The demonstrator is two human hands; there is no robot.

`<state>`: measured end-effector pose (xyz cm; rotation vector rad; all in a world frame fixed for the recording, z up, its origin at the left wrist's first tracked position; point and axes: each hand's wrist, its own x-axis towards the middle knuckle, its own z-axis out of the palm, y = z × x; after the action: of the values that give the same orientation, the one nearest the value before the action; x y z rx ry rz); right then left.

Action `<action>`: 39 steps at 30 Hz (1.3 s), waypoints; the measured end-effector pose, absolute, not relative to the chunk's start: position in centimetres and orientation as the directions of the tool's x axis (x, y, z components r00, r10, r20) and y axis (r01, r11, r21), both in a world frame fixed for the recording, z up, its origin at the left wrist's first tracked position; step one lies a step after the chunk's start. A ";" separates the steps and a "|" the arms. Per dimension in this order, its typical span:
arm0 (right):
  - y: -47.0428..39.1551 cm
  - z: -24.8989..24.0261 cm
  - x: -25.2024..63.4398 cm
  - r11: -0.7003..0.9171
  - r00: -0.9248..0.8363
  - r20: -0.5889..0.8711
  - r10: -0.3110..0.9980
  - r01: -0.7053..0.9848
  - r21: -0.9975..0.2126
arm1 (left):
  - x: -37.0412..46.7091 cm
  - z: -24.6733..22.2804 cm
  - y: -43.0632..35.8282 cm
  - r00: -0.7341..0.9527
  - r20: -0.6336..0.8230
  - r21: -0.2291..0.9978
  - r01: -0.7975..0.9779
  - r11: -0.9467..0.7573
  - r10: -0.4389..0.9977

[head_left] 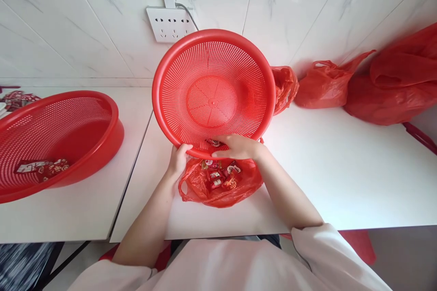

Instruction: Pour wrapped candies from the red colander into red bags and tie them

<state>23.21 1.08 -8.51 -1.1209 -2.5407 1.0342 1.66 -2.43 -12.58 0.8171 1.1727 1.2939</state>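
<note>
A red perforated plastic basket (212, 100) is tilted up, its open side facing me. My left hand (178, 160) grips its lower left rim, thumb over the edge. My right hand (237, 146) reaches across the lower rim, fingers stretched out beside a small wrapped candy (215, 142) inside the basket. Between its fingers and thumb there is a gap, and I see no firm grip on the candy. Under the rim, a red plastic bag (201, 186) lies spread on the table with several wrapped candies (216, 178) in it; the basket hides its back part.
A second red basket (118, 132) stands tilted at the left, with a few wrapped packets (51, 168) inside. Filled red bags (322, 86) line the wall at the right. A power strip (170, 24) is fixed to the tiled wall. A seam divides the white table (341, 168).
</note>
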 end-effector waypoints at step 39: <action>-1.2 -3.0 26.5 0.418 -0.132 0.476 0.869 0.710 -0.566 | -0.7 -9.8 -2.5 0.205 -0.118 0.923 -0.338 0.183 0.972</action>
<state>26.54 -1.22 -2.98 -1.3455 -1.8930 0.2579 -0.71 -2.53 -9.78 0.9155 0.8845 1.1181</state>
